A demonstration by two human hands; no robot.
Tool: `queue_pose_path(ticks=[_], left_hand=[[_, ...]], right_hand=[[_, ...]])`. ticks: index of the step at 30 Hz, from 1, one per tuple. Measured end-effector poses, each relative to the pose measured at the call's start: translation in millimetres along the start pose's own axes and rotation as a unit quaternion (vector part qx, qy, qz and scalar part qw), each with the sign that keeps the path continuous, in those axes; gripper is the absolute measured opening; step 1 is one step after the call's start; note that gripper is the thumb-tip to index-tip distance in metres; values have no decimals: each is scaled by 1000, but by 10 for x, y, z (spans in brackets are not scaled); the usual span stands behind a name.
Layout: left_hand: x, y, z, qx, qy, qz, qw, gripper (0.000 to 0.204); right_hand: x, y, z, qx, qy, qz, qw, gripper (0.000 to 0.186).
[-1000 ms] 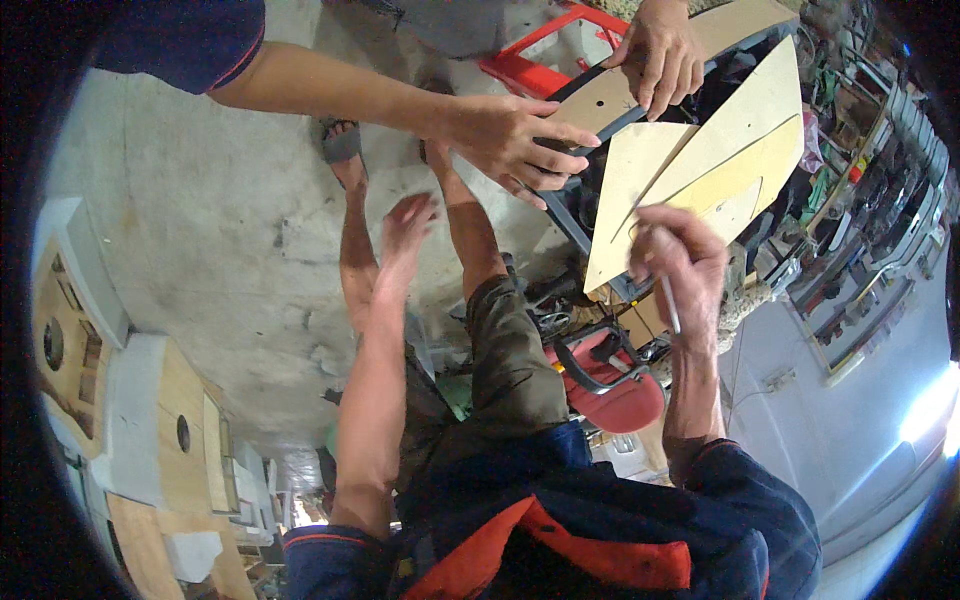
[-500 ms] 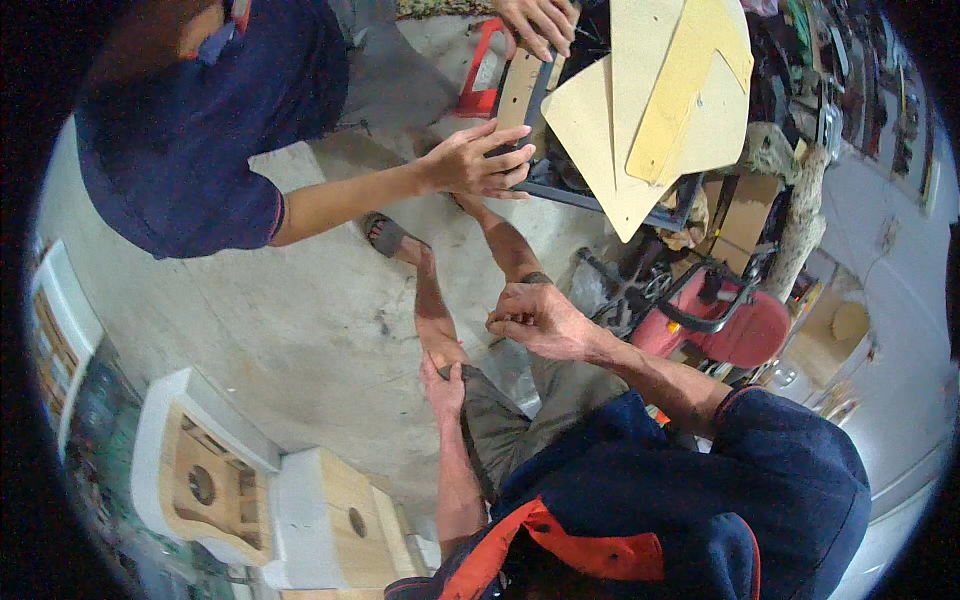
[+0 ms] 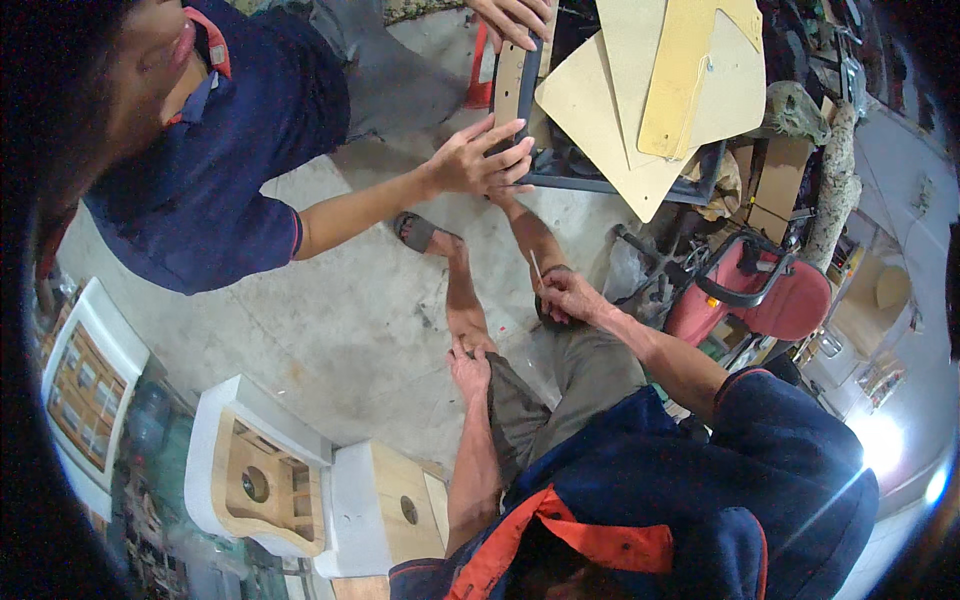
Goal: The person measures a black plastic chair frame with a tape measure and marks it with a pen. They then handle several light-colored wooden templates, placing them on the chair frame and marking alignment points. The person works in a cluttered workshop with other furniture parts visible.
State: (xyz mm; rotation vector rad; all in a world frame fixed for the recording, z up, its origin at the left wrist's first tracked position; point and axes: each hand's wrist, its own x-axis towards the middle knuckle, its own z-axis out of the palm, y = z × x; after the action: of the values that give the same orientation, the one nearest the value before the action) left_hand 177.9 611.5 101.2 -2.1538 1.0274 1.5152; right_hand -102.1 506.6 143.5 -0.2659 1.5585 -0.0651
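Observation:
My left hand [image 3: 470, 370] rests on my bare left knee beside the hem of my trousers, fingers lying along the skin. Over my right knee, my right hand [image 3: 568, 297] is closed around a thin pale stick [image 3: 536, 268], which points up and away from the fingers. Ahead of me, a co-worker's hand [image 3: 480, 160] lies against a wooden strip with holes [image 3: 508, 85] on a dark frame. That person's other hand [image 3: 512, 15] touches the strip's far end.
Cream and yellow flat templates [image 3: 640, 100] lie stacked on the dark-framed stand. To the right are a red rounded seat-like object [image 3: 790, 300] and a rough pale log [image 3: 835, 190]. White-and-wood cabinets [image 3: 260, 470] stand at lower left on the concrete floor [image 3: 330, 300].
The view has shifted, so most things sit lower or farther right. My right hand has turned, and the thin stick now shows. My left hand's fingers have loosened on the knee.

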Motion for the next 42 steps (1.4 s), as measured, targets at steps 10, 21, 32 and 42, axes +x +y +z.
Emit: queue_pose_path(ticks=[10,21,32,42], left_hand=[[143,2168,-1136,-181,279,359,872,27],[1000,3852,-1953,-70,-34,492,867,46],[1377,3685,-1587,-112,-80,499,855,43],[1568,3555,-1704,-182,2,502,845,30]], right_hand=[[84,259,25,34,-19,6,999,22],[84,482,-166,-2,-16,-3,1000,22],[133,403,-173,-26,-14,40,999,21],[189,364,-182,-25,-22,27,999,23]])
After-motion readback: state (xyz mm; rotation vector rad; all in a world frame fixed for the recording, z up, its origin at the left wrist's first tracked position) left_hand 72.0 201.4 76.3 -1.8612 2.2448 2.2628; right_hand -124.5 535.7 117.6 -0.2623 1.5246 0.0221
